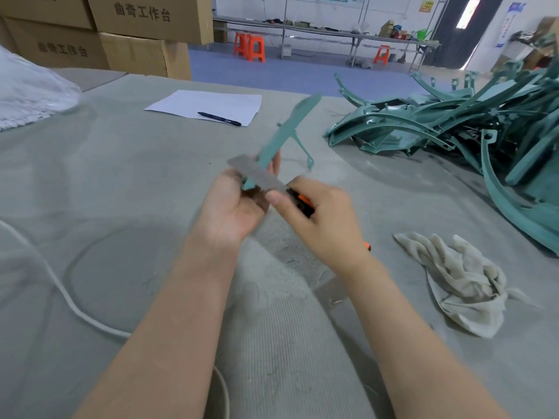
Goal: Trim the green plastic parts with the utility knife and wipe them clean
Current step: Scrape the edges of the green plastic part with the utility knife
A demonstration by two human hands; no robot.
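I'm gripping the part (287, 131) upright in my left hand (230, 207), exposing its edge; my right hand (320, 219), fingers curled round the knife (263, 176), is trimming it.

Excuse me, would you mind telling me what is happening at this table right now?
A person holds a green plastic part in the left hand and lays the blade of a utility knife, gripped in the right hand, across its lower end. A crumpled rag lies untouched on the table to the right, near a pile of green parts.
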